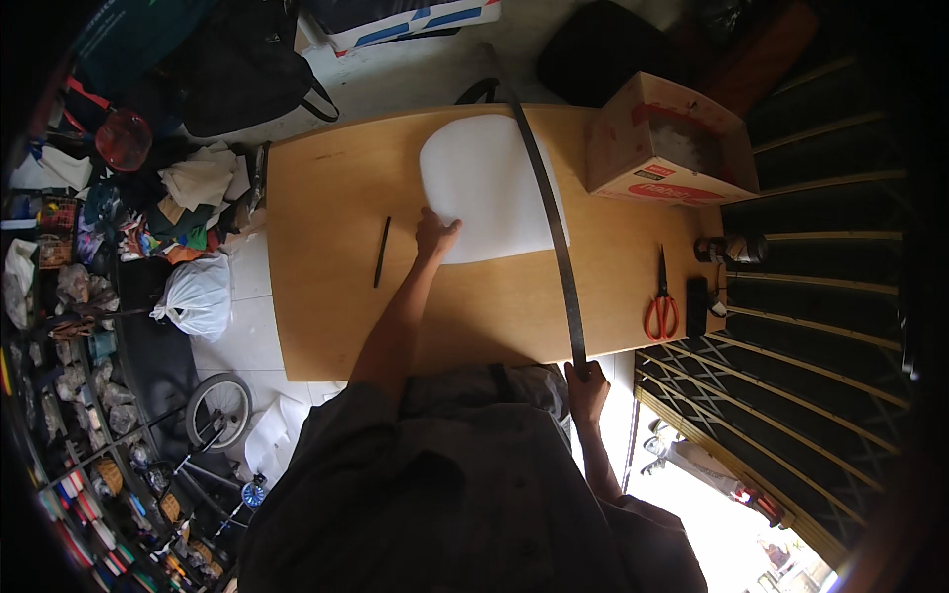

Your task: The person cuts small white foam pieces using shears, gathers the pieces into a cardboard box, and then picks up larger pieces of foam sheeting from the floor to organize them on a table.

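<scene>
A white, round-ended sheet [489, 183], perhaps foam, lies on the wooden table [326, 326]. My left hand [435, 234] is closed on its lower left edge, thumb on top and the other fingers partly hidden. My right hand [587, 388], at the near edge of the table, grips the end of a long, dark, flat strip [554, 222]. That strip slants away from me across the right part of the sheet and past the table's far edge; it looks like a long ruler. Left of the sheet lies a black pen [383, 252].
At the table's right are orange-handled scissors [661, 308], a black phone-like slab [697, 306] and a dark cylindrical container [732, 249]. An open cardboard box [633, 148] stands at the far right corner. Beyond the right edge is a folding metal gate [811, 287]; bags and clutter fill the left.
</scene>
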